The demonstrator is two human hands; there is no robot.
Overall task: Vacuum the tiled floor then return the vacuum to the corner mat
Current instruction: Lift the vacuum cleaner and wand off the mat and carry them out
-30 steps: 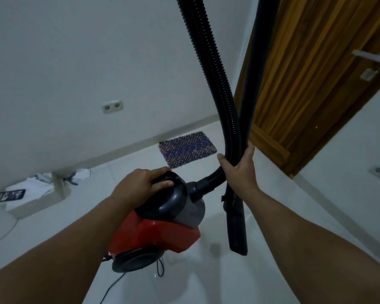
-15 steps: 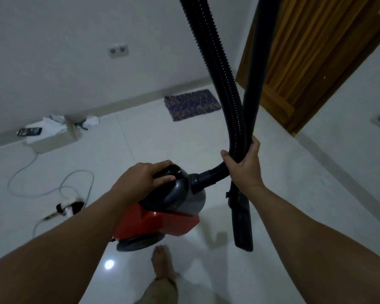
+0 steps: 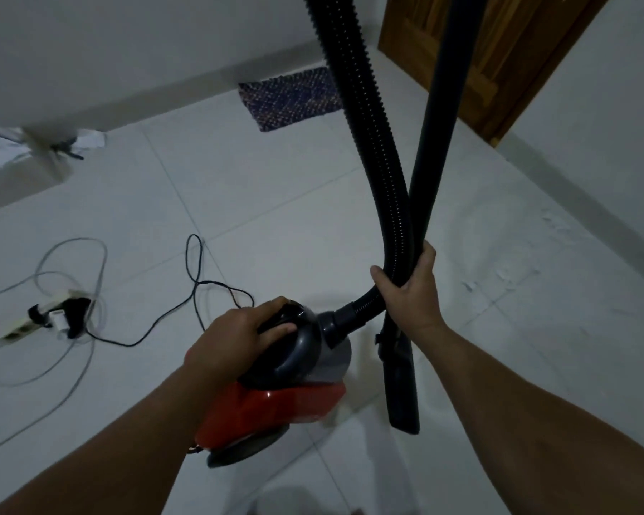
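A small red and grey vacuum (image 3: 276, 407) hangs above the white tiled floor (image 3: 268, 202). My left hand (image 3: 238, 336) grips its dark top handle. My right hand (image 3: 411, 291) grips the ribbed black hose (image 3: 365, 117) and the smooth black wand (image 3: 439, 117) together, just past the hose's joint with the body. The wand's nozzle (image 3: 402, 395) points down beside the body. A dark woven mat (image 3: 287, 98) lies on the floor by the far wall, near the door.
A white power strip (image 3: 34, 321) with a plug and loops of grey and black cord (image 3: 198, 288) lies on the floor at left. A low white ledge with cloth (image 3: 15, 158) stands far left. A wooden door (image 3: 499, 61) is at upper right.
The view has tilted down and drawn nearer the mat. The power strip and cords have come further into view. Both hands keep the same hold on handle and hose.
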